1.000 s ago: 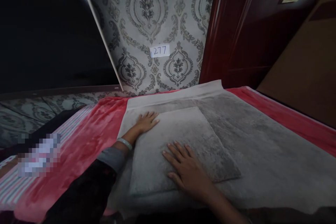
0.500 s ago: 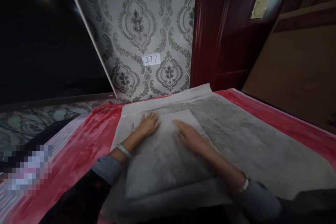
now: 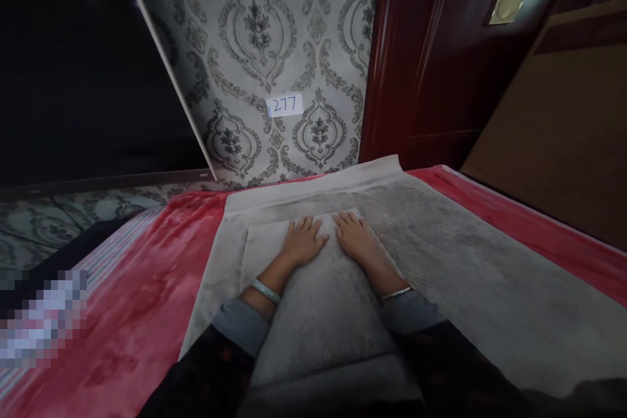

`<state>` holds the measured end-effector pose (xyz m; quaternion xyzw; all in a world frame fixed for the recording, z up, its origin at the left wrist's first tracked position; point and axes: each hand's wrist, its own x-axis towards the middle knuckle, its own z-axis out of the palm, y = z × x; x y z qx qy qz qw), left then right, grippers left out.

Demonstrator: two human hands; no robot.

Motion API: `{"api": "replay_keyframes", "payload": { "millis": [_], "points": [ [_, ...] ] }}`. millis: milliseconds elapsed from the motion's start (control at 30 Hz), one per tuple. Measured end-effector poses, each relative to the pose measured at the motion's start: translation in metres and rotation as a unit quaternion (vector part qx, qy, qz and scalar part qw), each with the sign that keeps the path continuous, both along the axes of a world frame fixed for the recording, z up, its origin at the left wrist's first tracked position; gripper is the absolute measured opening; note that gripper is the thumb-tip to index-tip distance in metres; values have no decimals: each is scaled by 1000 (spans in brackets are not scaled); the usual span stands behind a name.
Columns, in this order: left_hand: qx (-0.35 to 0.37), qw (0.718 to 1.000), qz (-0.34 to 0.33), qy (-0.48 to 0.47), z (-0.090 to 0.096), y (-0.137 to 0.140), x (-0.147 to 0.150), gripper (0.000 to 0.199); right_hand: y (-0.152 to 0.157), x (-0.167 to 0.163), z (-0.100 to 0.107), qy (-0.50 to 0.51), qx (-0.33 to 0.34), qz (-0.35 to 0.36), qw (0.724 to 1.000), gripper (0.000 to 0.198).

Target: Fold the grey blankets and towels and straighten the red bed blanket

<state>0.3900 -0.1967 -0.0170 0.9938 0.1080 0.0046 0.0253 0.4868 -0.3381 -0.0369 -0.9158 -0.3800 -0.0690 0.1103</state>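
Observation:
A smaller grey fleecy cloth, squarish in outline, lies flat on a larger grey plush cloth. Near its far edge my left hand rests palm down, fingers spread. Just to the right, my right hand is also laid flat on it, close to its far right corner, with the fingers stretched forward. The two hands are a short gap apart, and neither grips anything. My forearms and dark sleeves hide parts of both cloths.
Under the grey cloths a red plush blanket shows on both sides. A striped cloth lies at the left. Behind are patterned wallpaper with a paper label, a dark screen, a dark red panel and a brown board.
My left hand has slid right and my right hand has moved slightly right and forward, now flat near the cloth's far edge. The view has shifted slightly.

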Motion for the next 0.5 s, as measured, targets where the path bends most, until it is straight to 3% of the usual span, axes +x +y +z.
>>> {"api": "replay_keyframes", "payload": {
  "millis": [133,333,500],
  "points": [
    [-6,998,56,39,9,36,-14,68,1,4,1,3,-13,-5,1000,50],
    [2,984,167,62,15,98,-62,65,1,2,-3,2,-2,-4,1000,49],
    [32,976,206,56,31,100,-79,64,2,6,8,52,1,5,999,50]
  ]
}}
